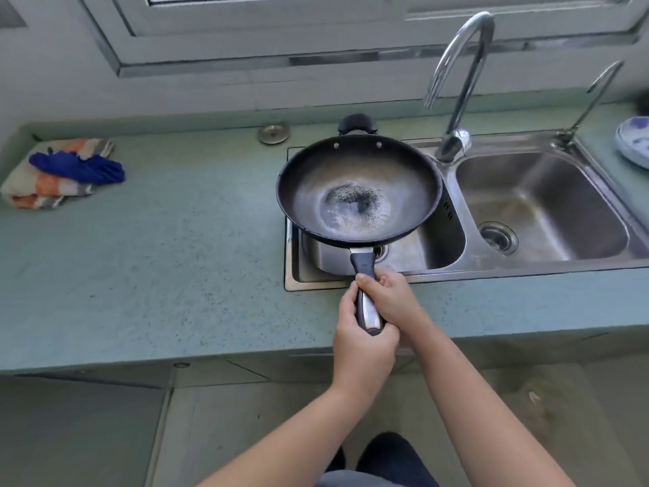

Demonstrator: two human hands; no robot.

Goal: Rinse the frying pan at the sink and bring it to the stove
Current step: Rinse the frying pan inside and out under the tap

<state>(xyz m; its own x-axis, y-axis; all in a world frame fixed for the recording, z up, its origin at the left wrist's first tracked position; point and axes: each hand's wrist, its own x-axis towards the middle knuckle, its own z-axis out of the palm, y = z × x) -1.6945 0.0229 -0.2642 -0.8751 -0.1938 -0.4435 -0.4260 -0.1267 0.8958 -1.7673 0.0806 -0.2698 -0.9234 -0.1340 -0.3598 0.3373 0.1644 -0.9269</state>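
Gripping the handle (367, 307) with both hands curled round it: left hand (361, 342) nearest the body, right hand (389, 300) just ahead. Holding the frying pan (358, 191) level over the left basin of the sink (526, 271), with a shallow puddle (354, 209) inside. Could slop onto the worktop (158, 258) if tilted away from the basin. Could clip the tap (460, 82) at 1 o'clock. Open room toward 9 o'clock, with a cloth (52, 181) far off.

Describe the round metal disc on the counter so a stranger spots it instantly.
Find the double steel sink in the green counter. Just beyond its back-left corner, left of the black loop handle on the frying pan, lies the round metal disc. It's flat and shiny, unlike the striped cloth far left.
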